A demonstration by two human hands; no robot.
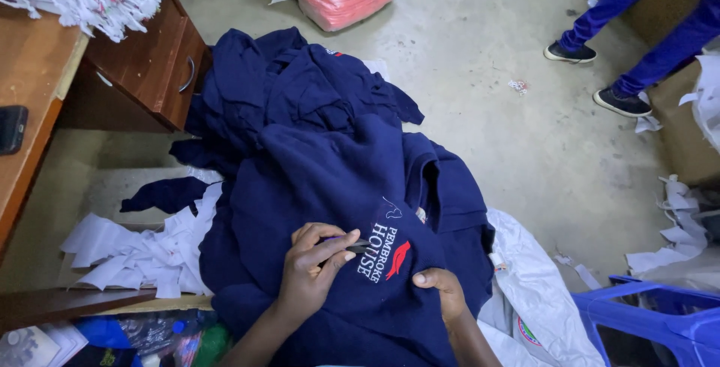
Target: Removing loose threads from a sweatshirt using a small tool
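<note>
Navy cotton fills the frame as a person works on a dark blue sweatshirt (352, 187) draped over the lap, just above a heap of like garments that spills toward a wooden drawer unit (142, 67). The left hand (311, 266) has its grip narrowed, thumb and fingertips pinched on a small dark tool (358, 246), seemingly a snipper, whose tip sits just left of the white and red embroidered crest (386, 251). The right hand (442, 292) has a loosely curled grip, fingers pressing the cloth flat just below the crest and holding nothing else. The tool's long axis runs nearly level, its working end pointing right toward the crest; the crest's lettering runs top to bottom, so the sweatshirt lies turned sideways to the wearer. Judged from this view, the step is best done with the cloth kept taut under the right hand and the tool tip held shallow, so only loose thread is caught and not the knit. White paper scraps (142, 251) lie left of the sweatshirt, and a blue plastic crate (652, 314) stands to its right.
</note>
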